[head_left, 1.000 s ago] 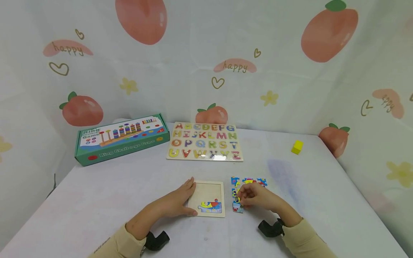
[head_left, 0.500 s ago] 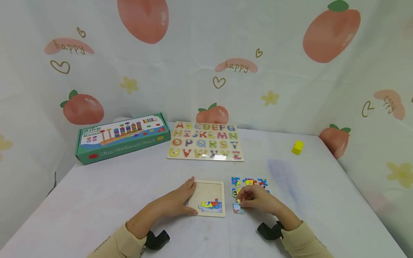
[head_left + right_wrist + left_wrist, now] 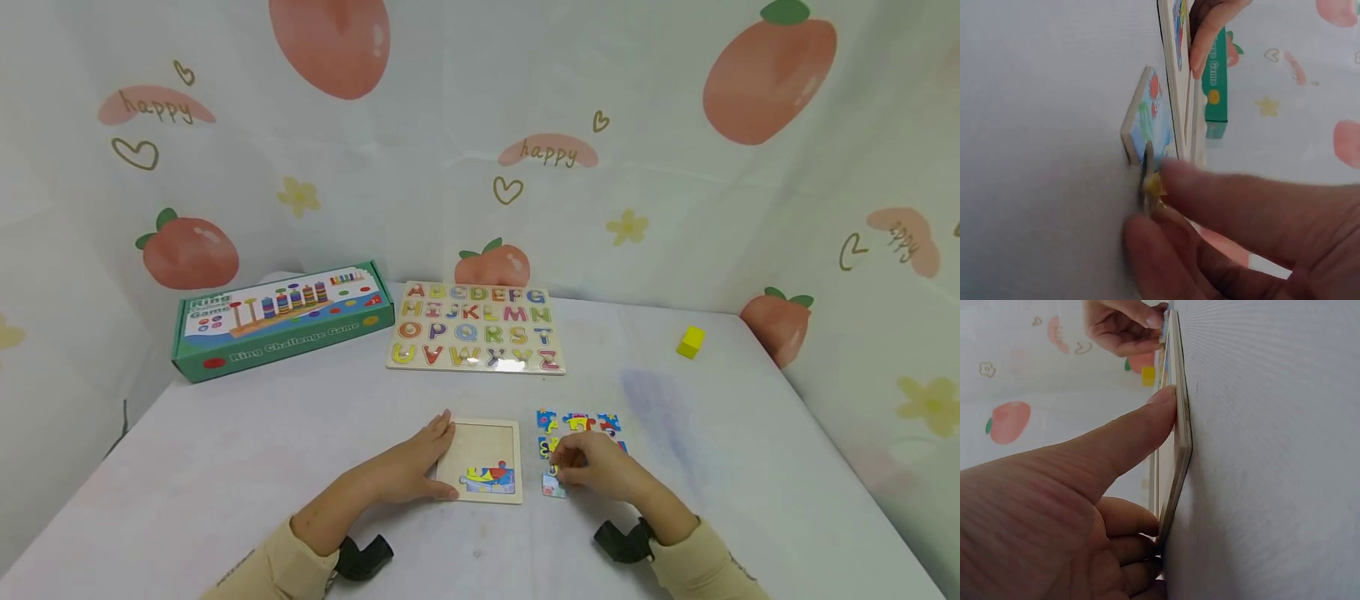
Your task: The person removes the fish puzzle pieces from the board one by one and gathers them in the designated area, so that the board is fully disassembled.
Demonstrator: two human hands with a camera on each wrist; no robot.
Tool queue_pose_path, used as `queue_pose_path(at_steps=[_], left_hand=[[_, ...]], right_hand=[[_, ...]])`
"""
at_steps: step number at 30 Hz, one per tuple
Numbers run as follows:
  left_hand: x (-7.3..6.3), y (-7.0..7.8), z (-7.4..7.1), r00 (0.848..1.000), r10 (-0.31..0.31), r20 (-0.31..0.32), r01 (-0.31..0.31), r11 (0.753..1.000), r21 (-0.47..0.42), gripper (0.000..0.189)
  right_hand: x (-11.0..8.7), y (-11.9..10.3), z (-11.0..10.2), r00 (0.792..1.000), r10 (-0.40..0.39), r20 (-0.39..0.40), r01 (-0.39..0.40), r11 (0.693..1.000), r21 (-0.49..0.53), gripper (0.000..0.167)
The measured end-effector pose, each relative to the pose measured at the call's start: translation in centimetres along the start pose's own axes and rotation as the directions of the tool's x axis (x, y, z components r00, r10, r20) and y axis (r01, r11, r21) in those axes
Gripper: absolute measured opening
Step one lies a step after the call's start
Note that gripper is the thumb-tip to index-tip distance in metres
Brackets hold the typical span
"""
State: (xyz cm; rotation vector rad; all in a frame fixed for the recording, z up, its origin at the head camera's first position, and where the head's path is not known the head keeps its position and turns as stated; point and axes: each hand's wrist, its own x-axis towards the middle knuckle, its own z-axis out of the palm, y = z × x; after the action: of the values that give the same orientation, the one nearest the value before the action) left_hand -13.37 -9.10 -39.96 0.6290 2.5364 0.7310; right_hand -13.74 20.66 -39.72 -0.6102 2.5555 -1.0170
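Observation:
My left hand (image 3: 408, 468) rests along the left side of a square wooden puzzle tray (image 3: 480, 437), fingers nearly straight and thumb at its near-left corner. Several joined pieces (image 3: 491, 480) in blue, yellow and red lie in the tray's near-right part. Just right of the tray, my right hand (image 3: 597, 467) pinches a puzzle piece (image 3: 1154, 184) between thumb and forefinger, showing some yellow and mostly hidden by the fingers. Right at its edge lies a light-blue puzzle piece (image 3: 553, 485) with a red figure. More loose pieces (image 3: 577, 422) lie beyond, partly covered by the right hand.
A wooden alphabet board (image 3: 476, 327) lies behind the tray. To its left is a green Ring Challenge Game box (image 3: 285, 321). A yellow block (image 3: 691, 342) sits at the back right. A printed curtain (image 3: 420, 183) hangs behind the white-covered table.
My right hand has drawn slightly toward me over the loose pieces, and the nearest light-blue piece has shifted a little. My left hand and the tray stay in place.

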Motion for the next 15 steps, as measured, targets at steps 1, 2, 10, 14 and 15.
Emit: queue_pose_path(at_steps=[1, 2, 10, 14, 15], left_hand=[[-0.01, 0.01, 0.0, 1.0, 0.001, -0.001, -0.001, 1.0, 0.0, 0.094], [-0.02, 0.02, 0.0, 1.0, 0.0, -0.002, 0.0, 1.0, -0.002, 0.094], [-0.01, 0.08, 0.04, 1.0, -0.003, -0.002, 0.003, 1.0, -0.008, 0.094], [-0.02, 0.07, 0.07, 1.0, -0.001, -0.005, 0.001, 1.0, -0.004, 0.094], [-0.02, 0.07, 0.07, 1.0, -0.001, -0.006, 0.001, 1.0, -0.004, 0.094]], right_hand=[[0.03, -0.03, 0.04, 1.0, -0.001, -0.005, 0.001, 1.0, -0.016, 0.005], [0.05, -0.08, 0.07, 1.0, -0.003, -0.012, 0.003, 1.0, -0.031, 0.006], [-0.16, -0.53, -0.06, 1.0, 0.016, -0.023, -0.018, 0.997, -0.072, 0.015], [-0.38, -0.72, -0.1, 1.0, 0.027, 0.01, -0.027, 0.999, -0.046, 0.027], [-0.4, -0.78, -0.09, 0.999, 0.03, 0.018, -0.029, 0.999, -0.041, 0.028]])
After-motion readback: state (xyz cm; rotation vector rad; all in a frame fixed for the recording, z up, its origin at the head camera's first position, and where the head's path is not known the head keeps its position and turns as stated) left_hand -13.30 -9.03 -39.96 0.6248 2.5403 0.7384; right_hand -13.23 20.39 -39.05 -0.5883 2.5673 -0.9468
